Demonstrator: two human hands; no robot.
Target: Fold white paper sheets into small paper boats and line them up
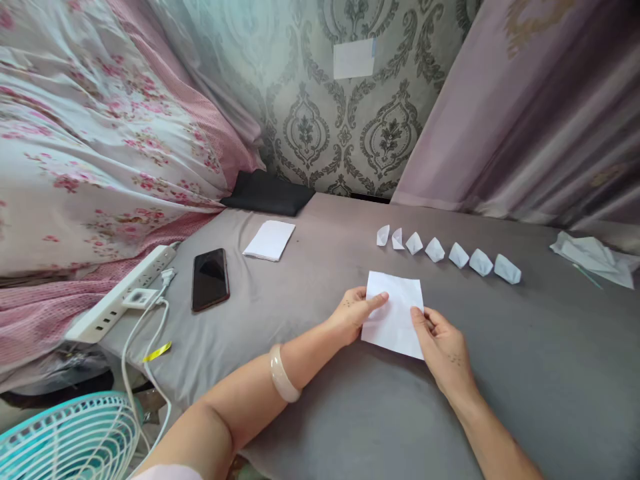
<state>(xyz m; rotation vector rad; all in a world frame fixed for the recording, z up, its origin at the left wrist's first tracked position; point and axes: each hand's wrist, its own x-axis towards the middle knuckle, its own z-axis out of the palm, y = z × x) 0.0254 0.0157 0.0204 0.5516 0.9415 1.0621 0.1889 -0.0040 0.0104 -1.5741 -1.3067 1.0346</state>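
Note:
A plain white sheet of paper (393,327) is held up between both hands over the grey cloth-covered surface. My left hand (356,312) grips its left edge, thumb on the front face and fingers behind. At the right edge my right hand (444,343) pinches the sheet the same way, its thumb pressed near the border. Beyond the sheet stands a slanting row of several small folded white paper pieces (435,250). A stack of white paper (271,240) lies farther back on the left.
On the left lie a dark phone (210,280) and a white power strip (123,293) with plugged-in cables. A fan (75,437) stands at the lower left. Black folded cloth (270,192) rests by the wall. Crumpled clear wrapping (595,259) lies far right.

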